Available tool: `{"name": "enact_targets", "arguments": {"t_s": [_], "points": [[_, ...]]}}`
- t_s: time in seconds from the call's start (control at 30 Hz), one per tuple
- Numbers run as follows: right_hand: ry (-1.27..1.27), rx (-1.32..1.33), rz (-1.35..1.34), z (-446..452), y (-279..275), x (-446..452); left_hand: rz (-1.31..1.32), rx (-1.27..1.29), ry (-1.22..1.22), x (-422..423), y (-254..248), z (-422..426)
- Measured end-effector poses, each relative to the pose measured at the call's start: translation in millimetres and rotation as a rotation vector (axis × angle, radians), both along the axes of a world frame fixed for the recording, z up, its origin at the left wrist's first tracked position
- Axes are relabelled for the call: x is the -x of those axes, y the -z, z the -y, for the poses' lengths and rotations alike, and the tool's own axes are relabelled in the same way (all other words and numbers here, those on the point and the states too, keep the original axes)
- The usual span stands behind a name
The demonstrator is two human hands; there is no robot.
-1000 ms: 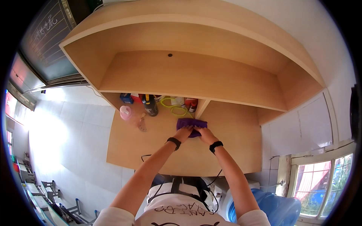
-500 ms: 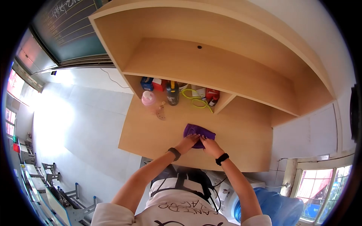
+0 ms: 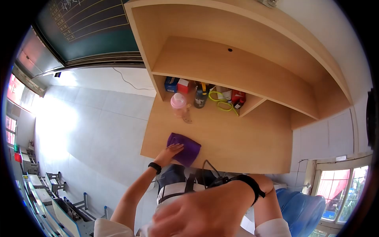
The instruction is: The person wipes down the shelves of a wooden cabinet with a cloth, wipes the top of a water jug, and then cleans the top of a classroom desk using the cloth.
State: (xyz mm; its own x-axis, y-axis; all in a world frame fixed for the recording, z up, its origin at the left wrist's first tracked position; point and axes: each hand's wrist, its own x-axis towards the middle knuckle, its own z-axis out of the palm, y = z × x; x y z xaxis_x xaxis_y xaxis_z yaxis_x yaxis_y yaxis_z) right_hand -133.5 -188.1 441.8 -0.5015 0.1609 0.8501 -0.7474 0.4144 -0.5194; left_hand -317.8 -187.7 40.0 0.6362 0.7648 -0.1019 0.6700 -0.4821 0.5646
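Note:
A purple folded cloth lies on the left front part of the wooden desk. My left hand rests flat on the cloth's left side with its fingers stretched out. My right hand is raised close to the camera, in front of my body and apart from the cloth. Motion blurs it, so its fingers and anything in them cannot be made out. Behind the cloth stands a pink bottle with a pale cap.
Under the shelf are a dark bottle, a blue box, a red box, a yellow-green cord and a red item. A big blue water jug stands at the lower right.
Both hands were on the cloth; my right hand has left it and come up toward the camera. The cloth sits further left and nearer the front edge, turned and spread wider. The view has shifted.

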Motion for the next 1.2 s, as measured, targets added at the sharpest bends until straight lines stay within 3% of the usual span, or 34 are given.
{"name": "enact_targets", "arguments": {"t_s": [0.1, 0.27, 0.37, 0.57, 0.8, 0.97, 1.03, 1.07, 1.1, 1.17, 1.2], "points": [[0.086, 0.002, -0.265, 13.0, -8.7, 43.7, -0.029, -0.013, -0.062, 33.5, 1.3, 5.3], [0.031, 0.114, -0.314, 21.0, -17.0, 83.1, 0.006, -0.017, -0.115, 77.6, -2.2, 11.3], [0.120, 0.183, -0.433, 30.8, -18.7, 110.3, 0.090, 0.006, -0.158, 91.5, 0.6, 14.0], [0.113, 0.130, -0.552, 30.3, -30.8, 141.4, 0.043, -0.047, -0.114, 106.8, 9.6, 12.7], [0.038, 0.153, -0.625, 29.1, -46.1, 157.7, 0.184, 0.054, -0.154, 115.2, 6.6, 6.1], [-0.203, 0.067, -0.298, -25.6, -46.2, 137.2, 0.260, 0.207, -0.260, 122.9, -7.4, -12.4], [-0.094, 0.185, -0.102, -39.7, -44.6, 126.1, 0.277, 0.194, -0.326, 121.8, -38.2, -23.1], [-0.022, 0.156, 0.056, -51.8, -38.0, 126.0, 0.302, 0.019, -0.259, 133.8, 33.5, -37.2], [0.047, 0.111, 0.215, -64.0, -31.5, 126.0, 0.386, 0.596, -0.653, 120.1, -90.4, -32.1], [0.323, -0.134, 0.513, -88.5, -6.1, 130.8, 0.480, -0.205, -0.271, 139.3, -65.6, -64.9], [0.515, -0.248, 0.588, -91.0, 10.4, 136.2, 0.469, -0.194, -0.288, 142.5, -93.3, -73.8]]}}
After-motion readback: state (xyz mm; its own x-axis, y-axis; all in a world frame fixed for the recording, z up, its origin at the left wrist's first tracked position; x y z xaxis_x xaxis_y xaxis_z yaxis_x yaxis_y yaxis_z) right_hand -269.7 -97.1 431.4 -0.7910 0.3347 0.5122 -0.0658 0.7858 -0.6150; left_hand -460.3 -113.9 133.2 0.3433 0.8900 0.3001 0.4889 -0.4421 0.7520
